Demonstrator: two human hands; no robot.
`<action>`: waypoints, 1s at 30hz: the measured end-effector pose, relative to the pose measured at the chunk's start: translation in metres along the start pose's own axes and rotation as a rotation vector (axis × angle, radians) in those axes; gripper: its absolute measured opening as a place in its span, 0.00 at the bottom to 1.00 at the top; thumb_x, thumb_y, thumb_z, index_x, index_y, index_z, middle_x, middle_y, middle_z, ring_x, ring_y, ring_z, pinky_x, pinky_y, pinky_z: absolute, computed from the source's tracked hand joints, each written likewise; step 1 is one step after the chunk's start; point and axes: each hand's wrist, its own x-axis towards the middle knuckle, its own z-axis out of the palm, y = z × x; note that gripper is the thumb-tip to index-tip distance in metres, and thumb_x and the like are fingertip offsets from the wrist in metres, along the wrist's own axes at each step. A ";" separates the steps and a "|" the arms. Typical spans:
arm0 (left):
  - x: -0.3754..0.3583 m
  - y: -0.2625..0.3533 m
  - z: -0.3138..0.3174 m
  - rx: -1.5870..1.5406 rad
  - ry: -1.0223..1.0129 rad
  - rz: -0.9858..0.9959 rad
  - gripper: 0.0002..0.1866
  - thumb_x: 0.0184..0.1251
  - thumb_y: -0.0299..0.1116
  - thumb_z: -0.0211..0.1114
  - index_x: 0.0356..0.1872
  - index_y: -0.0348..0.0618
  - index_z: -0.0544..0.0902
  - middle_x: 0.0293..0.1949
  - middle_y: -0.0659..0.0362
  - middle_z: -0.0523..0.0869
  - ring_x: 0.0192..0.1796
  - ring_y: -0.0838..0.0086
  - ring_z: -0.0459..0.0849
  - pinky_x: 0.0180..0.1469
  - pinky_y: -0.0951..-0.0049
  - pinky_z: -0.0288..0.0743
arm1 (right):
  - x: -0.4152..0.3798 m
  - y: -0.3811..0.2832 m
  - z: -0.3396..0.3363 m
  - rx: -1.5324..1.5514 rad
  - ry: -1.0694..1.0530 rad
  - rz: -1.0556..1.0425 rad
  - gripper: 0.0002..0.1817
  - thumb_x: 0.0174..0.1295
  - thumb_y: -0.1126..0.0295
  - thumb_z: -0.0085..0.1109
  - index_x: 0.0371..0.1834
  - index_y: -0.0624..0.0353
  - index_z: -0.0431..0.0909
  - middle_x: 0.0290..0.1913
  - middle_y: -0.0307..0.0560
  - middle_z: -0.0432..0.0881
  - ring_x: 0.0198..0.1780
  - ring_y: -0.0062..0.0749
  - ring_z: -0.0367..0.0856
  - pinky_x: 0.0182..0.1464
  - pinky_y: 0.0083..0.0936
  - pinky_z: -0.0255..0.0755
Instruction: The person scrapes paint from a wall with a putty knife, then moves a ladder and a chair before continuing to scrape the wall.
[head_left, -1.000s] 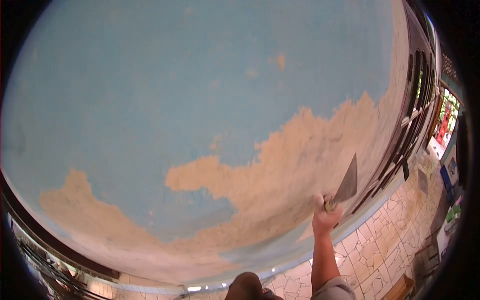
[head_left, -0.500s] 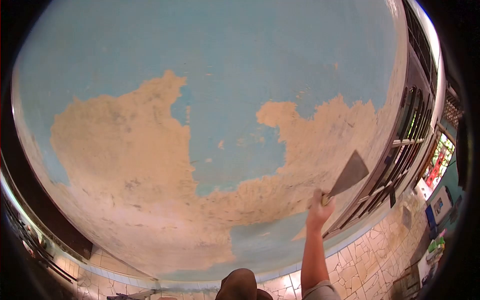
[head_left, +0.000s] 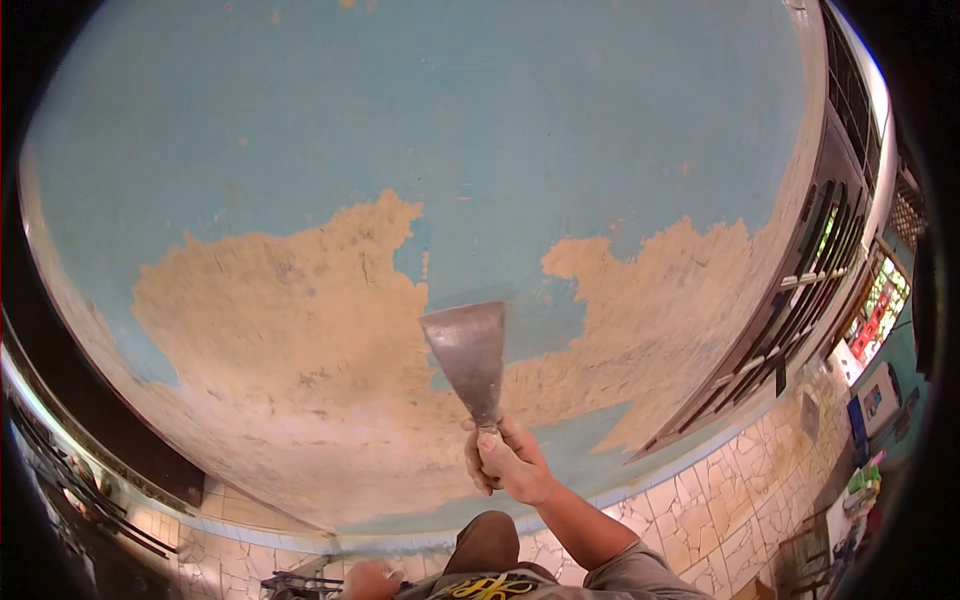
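Observation:
My right hand (head_left: 515, 465) is closed round the handle of a putty knife (head_left: 468, 350) with a broad metal blade that widens upward. The blade overlaps the lower middle of the wall (head_left: 480, 130), across the border between blue paint and a bare beige patch (head_left: 290, 310). A second beige patch (head_left: 660, 300) lies to the right, with ragged paint edges. Low in the view, my left hand (head_left: 373, 579) hangs near the bottom edge, blurred, its fingers not clear.
A dark barred window (head_left: 820, 260) curves along the right side of the wall. At the left stands a dark frame (head_left: 100, 400). Below the wall runs a floor of irregular stone tiles (head_left: 710, 500). My knee (head_left: 487, 540) shows at the bottom. Household items (head_left: 865, 480) crowd the far right.
My right hand has swung left with the putty knife, from beside the window to the wall's middle. My left hand has come into view at the bottom. The view has shifted slightly.

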 end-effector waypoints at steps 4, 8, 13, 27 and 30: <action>0.036 0.107 -0.122 -0.194 0.616 0.530 0.10 0.59 0.31 0.67 0.41 0.40 0.83 0.36 0.49 0.84 0.39 0.50 0.82 0.42 0.57 0.77 | 0.011 0.006 0.012 0.071 -0.079 0.044 0.19 0.76 0.60 0.40 0.64 0.55 0.65 0.31 0.46 0.73 0.20 0.25 0.71 0.20 0.21 0.66; 0.055 0.185 -0.230 -0.653 0.954 0.719 0.09 0.63 0.23 0.60 0.43 0.30 0.79 0.35 0.48 0.83 0.39 0.56 0.83 0.43 0.67 0.77 | 0.017 0.021 0.030 0.123 -0.058 0.036 0.19 0.77 0.60 0.39 0.66 0.53 0.63 0.30 0.43 0.72 0.18 0.22 0.69 0.18 0.19 0.63; 0.075 0.217 -0.270 -0.326 1.594 0.793 0.11 0.64 0.23 0.58 0.47 0.32 0.80 0.47 0.47 0.82 0.51 0.56 0.81 0.58 0.58 0.71 | 0.027 0.017 0.048 0.172 -0.040 0.051 0.24 0.76 0.57 0.39 0.72 0.50 0.56 0.30 0.47 0.73 0.18 0.26 0.69 0.17 0.22 0.64; 0.083 0.180 -0.327 0.602 1.040 1.246 0.20 0.61 0.27 0.57 0.55 0.36 0.79 0.62 0.48 0.77 0.67 0.55 0.73 0.69 0.53 0.67 | 0.044 0.020 0.081 0.308 0.003 -0.079 0.35 0.77 0.60 0.36 0.79 0.39 0.28 0.33 0.45 0.72 0.17 0.22 0.67 0.15 0.19 0.62; 0.087 0.181 -0.317 0.609 1.141 1.221 0.19 0.62 0.28 0.57 0.55 0.35 0.79 0.62 0.48 0.78 0.66 0.56 0.74 0.67 0.54 0.69 | 0.040 0.026 0.085 0.277 0.051 -0.076 0.34 0.77 0.61 0.35 0.79 0.39 0.28 0.32 0.45 0.71 0.17 0.23 0.67 0.15 0.19 0.62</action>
